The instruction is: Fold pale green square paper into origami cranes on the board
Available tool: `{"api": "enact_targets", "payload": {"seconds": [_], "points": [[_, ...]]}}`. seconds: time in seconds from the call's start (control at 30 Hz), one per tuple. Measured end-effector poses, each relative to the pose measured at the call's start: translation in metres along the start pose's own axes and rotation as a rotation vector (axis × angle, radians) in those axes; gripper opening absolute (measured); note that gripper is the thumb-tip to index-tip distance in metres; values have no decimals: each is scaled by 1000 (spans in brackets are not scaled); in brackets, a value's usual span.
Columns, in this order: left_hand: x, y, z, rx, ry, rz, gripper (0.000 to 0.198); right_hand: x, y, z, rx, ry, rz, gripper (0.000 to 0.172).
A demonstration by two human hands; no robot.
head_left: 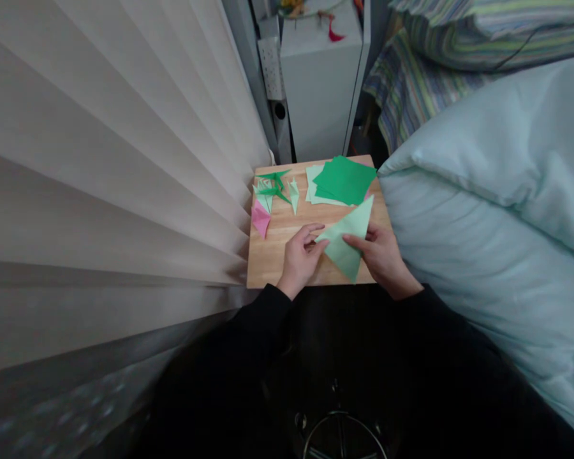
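Observation:
A light green paper triangle [349, 239] lies folded on a small wooden table [277, 255]. My left hand [300, 255] pinches its left corner, fingers curled on the paper. My right hand [382, 255] presses on the triangle's right side, with fingers bent over the fold. Both hands sit near the table's front edge.
A stack of dark green and pale green paper squares [342, 180] lies at the table's back. Folded green paper pieces [275, 185] and a pink folded piece [259, 218] sit at the back left. Pleated blinds [100, 166] flank the left, pale bedding [497, 210] the right, a grey cabinet [320, 83] behind.

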State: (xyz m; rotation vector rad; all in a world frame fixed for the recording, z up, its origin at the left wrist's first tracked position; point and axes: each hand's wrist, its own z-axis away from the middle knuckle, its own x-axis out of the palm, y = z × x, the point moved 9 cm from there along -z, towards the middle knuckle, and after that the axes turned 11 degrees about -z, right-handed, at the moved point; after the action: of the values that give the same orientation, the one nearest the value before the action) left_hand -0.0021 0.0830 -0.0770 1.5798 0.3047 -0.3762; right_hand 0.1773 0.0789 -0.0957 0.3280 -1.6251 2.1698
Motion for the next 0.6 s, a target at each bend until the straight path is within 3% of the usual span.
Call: {"api": "enact_targets", "payload": {"seconds": [0.07,0.13,0.27,0.6], "points": [[-13,22,8,16,91,109,25,8,1,19,45,-15,-90,44],[-22,41,17,23,111,156,23,13,-1,35,67,-6,-142,43],[-38,64,32,5,160,204,21,13,-12,51,6,56,-148,48],[-40,62,35,-45,145,272,20,14,-10,53,-31,61,-90,46]]}}
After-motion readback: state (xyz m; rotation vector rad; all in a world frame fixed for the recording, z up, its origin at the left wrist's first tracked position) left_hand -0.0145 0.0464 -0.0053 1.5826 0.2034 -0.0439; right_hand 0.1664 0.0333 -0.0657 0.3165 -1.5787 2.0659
